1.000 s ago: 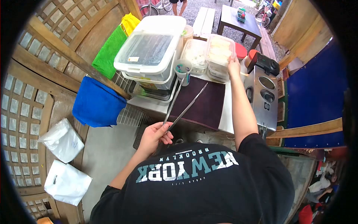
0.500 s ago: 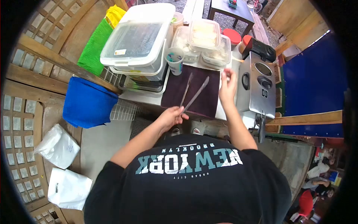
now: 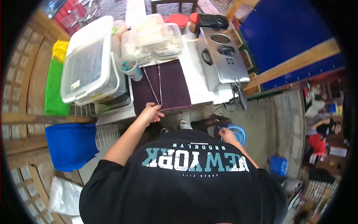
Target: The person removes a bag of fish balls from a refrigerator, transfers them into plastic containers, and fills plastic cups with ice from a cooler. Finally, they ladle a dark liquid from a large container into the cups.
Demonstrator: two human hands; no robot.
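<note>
My left hand (image 3: 151, 114) pinches the joined end of metal tongs (image 3: 160, 85) at the table's near edge. The two arms of the tongs spread apart over a dark purple cloth (image 3: 177, 86). Low beside my body, off the table, is my right hand (image 3: 225, 133); its fingers are curled, and whatever they may hold is hidden. A blue fan (image 3: 238, 135) stands just beyond that hand. Beside the cloth, a plastic cup (image 3: 130, 67) leans at an angle in view, with blue-green bits inside.
Stacked lidded food containers (image 3: 150, 30) stand behind the cloth, near red-lidded jars (image 3: 178, 20). Large clear bins (image 3: 87, 59) occupy the left. A stainless fryer (image 3: 223, 56) with a black-handled basket (image 3: 241, 98) is at right. Blue cloth (image 3: 71, 145) hangs on the left railing.
My right hand has dropped from beside the fryer to below the table edge. The view has swung right, bringing the fan into sight. My left hand still grips the tongs.
</note>
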